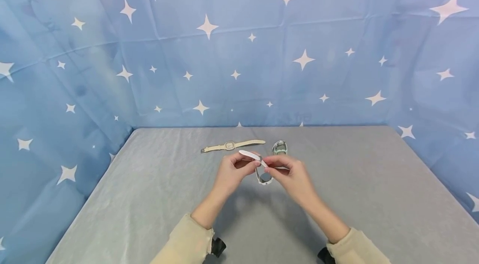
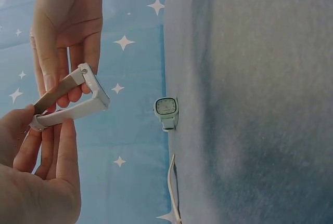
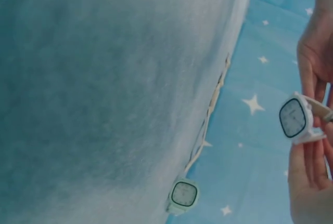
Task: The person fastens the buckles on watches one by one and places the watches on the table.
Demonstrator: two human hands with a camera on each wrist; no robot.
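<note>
A white wristwatch (image 1: 264,179) with a squarish case is held up over the table between both hands, its strap bent into a loop. My left hand (image 1: 229,173) pinches the strap near the buckle, and one strap end sticks out past the fingers. From the other side my right hand (image 1: 293,174) pinches the strap with thumb and fingertips. In the left wrist view the strap (image 2: 75,111) runs from the left fingers to the case. The dark-rimmed dial (image 3: 293,117) faces the right wrist camera.
Behind the hands, a cream watch (image 1: 230,145) lies stretched flat on the grey table (image 1: 149,197). To its right stands a pale green watch (image 1: 280,147) with its strap looped. A blue star-patterned cloth (image 1: 239,52) hangs along the table's back and sides.
</note>
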